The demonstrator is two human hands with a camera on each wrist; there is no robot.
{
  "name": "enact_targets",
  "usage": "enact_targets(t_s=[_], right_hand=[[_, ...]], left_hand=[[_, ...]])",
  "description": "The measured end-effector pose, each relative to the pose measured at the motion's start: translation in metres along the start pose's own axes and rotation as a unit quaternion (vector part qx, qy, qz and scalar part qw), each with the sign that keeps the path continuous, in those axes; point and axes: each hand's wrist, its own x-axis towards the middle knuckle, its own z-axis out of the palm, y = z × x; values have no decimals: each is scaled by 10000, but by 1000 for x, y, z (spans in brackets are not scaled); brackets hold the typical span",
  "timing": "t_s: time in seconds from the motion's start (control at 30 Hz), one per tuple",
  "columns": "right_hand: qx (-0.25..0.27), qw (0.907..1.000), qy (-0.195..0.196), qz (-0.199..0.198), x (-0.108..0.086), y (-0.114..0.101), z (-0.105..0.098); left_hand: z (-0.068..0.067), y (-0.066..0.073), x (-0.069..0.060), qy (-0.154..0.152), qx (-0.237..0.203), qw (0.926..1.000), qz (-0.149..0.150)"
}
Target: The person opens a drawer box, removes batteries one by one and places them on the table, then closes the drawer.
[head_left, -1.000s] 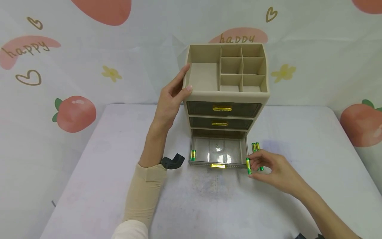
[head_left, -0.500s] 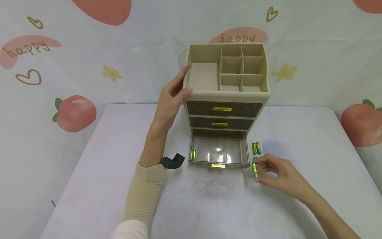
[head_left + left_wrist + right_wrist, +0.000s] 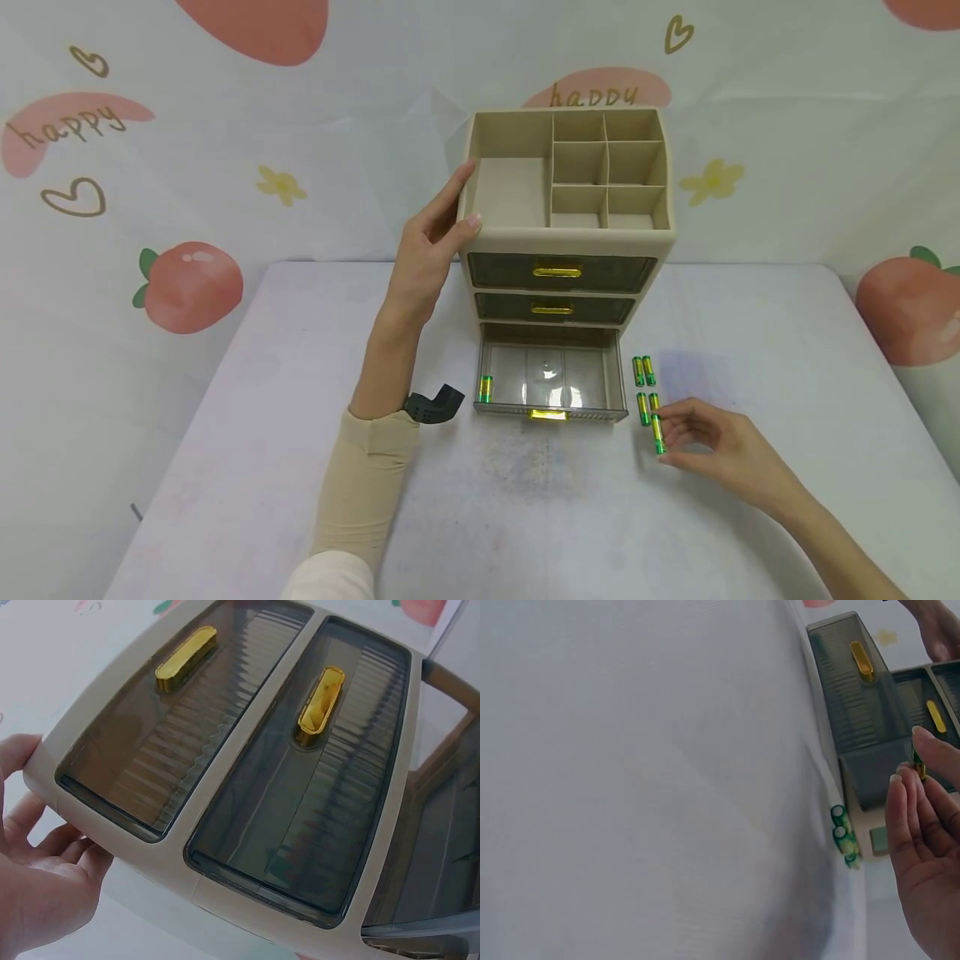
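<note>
A beige desk organizer (image 3: 573, 240) stands at the back, its bottom drawer (image 3: 551, 413) pulled out. My left hand (image 3: 422, 258) grips the organizer's upper left side, thumb at the front corner and fingers along the side wall. In the left wrist view, that hand (image 3: 52, 877) shows its fingers bent against the side. My right hand (image 3: 727, 450) pinches a green and gold battery (image 3: 658, 434) between thumb and fingertips. Several like it lie on the table right of the drawer, among them a far battery (image 3: 638, 372) and a nearer battery (image 3: 642, 409). Another battery (image 3: 486, 388) stands in the drawer's front left corner.
Two upper drawers with gold handles (image 3: 557, 272) are closed. The organizer's top has a large compartment (image 3: 513, 192) and several small ones. A white tabletop (image 3: 480, 517) meets a printed backdrop (image 3: 360, 125) behind. A black strap piece (image 3: 435, 406) is on the left wrist.
My right hand has moved right and slightly nearer with the battery, from the drawer's front right corner to beside the loose batteries. My left hand and the organizer have stayed put.
</note>
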Motion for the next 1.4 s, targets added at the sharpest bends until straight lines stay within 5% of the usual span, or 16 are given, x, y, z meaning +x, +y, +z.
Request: enact_targets(t_s=[0.3, 0.67, 1.4], right_hand=[[-71, 9996, 75, 271, -9, 9, 2], [-84, 9990, -82, 420, -15, 18, 6], [-558, 9960, -3, 694, -17, 26, 13]], left_hand=[[0, 1, 0, 25, -18, 10000, -22], [10, 23, -5, 30, -11, 10000, -81], [10, 22, -6, 66, 15, 10000, -63]])
